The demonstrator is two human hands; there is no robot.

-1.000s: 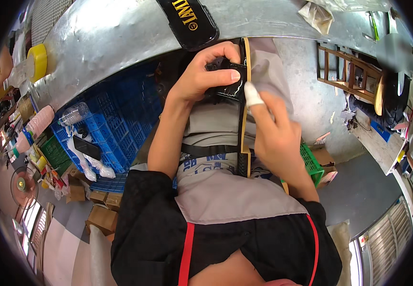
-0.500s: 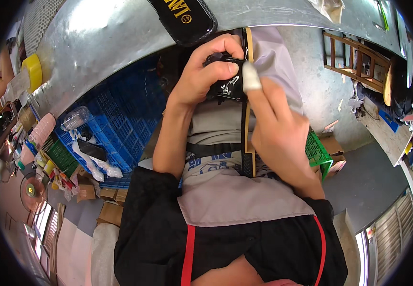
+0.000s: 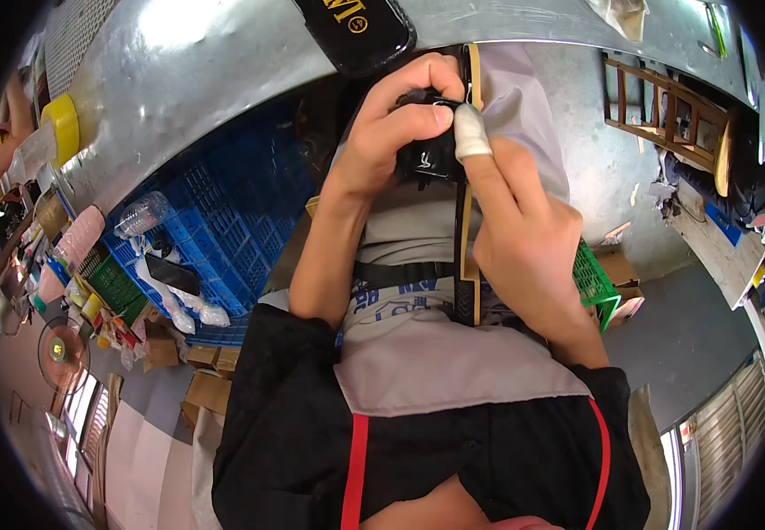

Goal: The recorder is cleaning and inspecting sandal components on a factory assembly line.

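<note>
Black slipper point(image 3: 463, 221) edge-on between the hands, long axis running up the lap point(image 3: 404, 231): left hand point(image 3: 380, 132) pinches its strap point(image 3: 428, 164), right hand point(image 3: 526, 221) touches a white-covered finger point(image 3: 471, 134) there, any grip hidden.

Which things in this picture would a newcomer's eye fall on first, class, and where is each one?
Probably first, near the upper middle, the white finger cover on the right hand, close beside the glossy black piece held in the left hand. Next might come the bright yellow roll at far left, by the shiny metal bench, and the blue crates left of the left forearm.
</note>
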